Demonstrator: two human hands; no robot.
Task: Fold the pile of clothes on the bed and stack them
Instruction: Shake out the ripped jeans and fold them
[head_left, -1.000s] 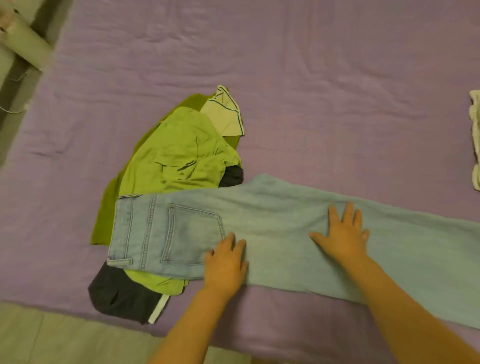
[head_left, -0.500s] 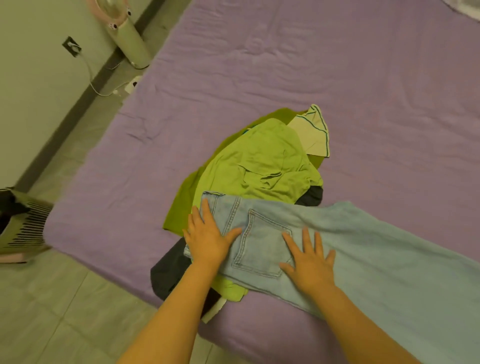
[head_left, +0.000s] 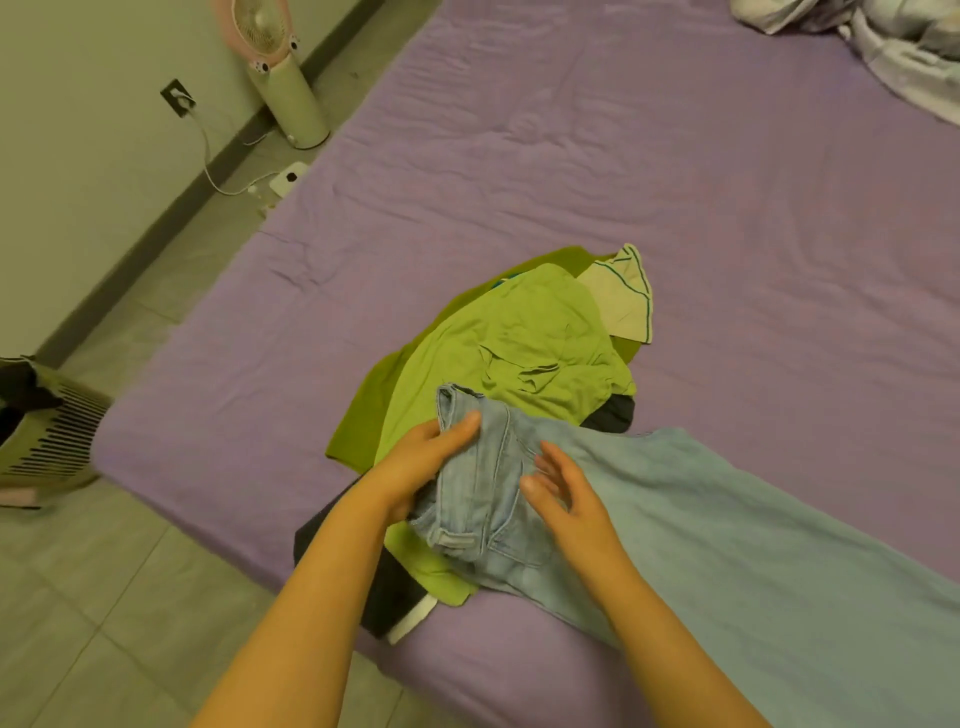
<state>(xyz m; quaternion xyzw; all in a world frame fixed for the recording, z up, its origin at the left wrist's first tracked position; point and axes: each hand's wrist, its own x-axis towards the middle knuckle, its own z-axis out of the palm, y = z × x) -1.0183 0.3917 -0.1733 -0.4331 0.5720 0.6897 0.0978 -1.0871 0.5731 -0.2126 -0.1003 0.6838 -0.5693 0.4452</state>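
Light blue jeans (head_left: 727, 530) lie along the near edge of the purple bed (head_left: 571, 182), legs running off to the right. My left hand (head_left: 421, 467) grips the waistband end and has it lifted and bunched. My right hand (head_left: 566, 493) hovers just right of it with fingers loosely spread, touching the denim near the back pocket. Under and behind the waistband sits the pile: a light green shirt (head_left: 524, 353), a darker green garment (head_left: 363, 415), a cream piece with dark trim (head_left: 623, 301) and a black garment (head_left: 332, 545) at the bed's edge.
A pale tower fan (head_left: 291, 98) stands on the tiled floor by the wall, with a wall socket (head_left: 176, 96) and cable beside it. A slatted laundry basket (head_left: 41, 431) sits at the far left. Crumpled white bedding (head_left: 893, 47) lies at the bed's far right corner.
Both hands slid left along the jeans to the waistband. My left hand went from pressing flat to gripping and lifting the waistband; my right hand came off the denim.
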